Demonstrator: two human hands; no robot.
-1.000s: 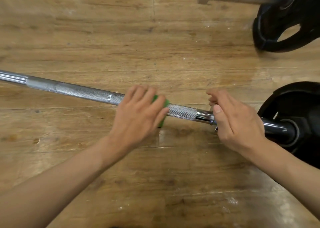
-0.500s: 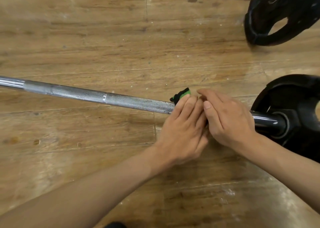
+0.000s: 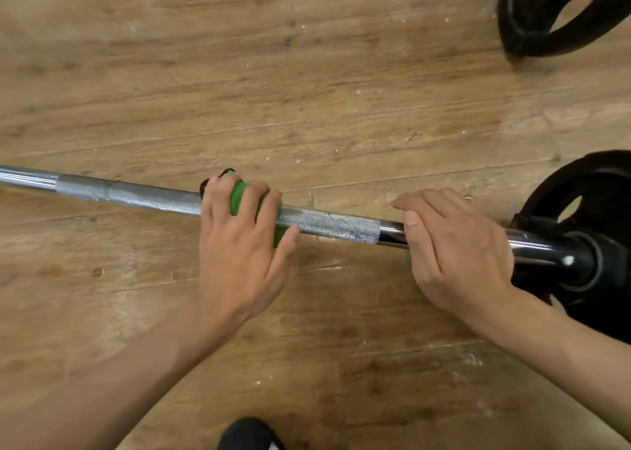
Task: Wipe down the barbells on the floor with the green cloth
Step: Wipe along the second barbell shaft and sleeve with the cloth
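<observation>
My left grip (image 3: 239,244), clenched round the green cloth (image 3: 239,197) on the knurled steel barbell (image 3: 153,198), has slid away from my bar-clasping right grip (image 3: 457,244), wiping leftward.

Left grip (image 3: 239,241): palm down, fingers curled over the green cloth (image 3: 239,198) and wrapping it round the bar (image 3: 327,224); thumb stretched along the near side, its tip at the bar. Right grip (image 3: 454,244): well apart from the left, laid over the smooth part of the same bar, fingers curled across the far side, thumb pointing up on the near side. Left forearm (image 3: 119,374) and right forearm (image 3: 563,354): bare, entering from the lower corners, converging.
</observation>
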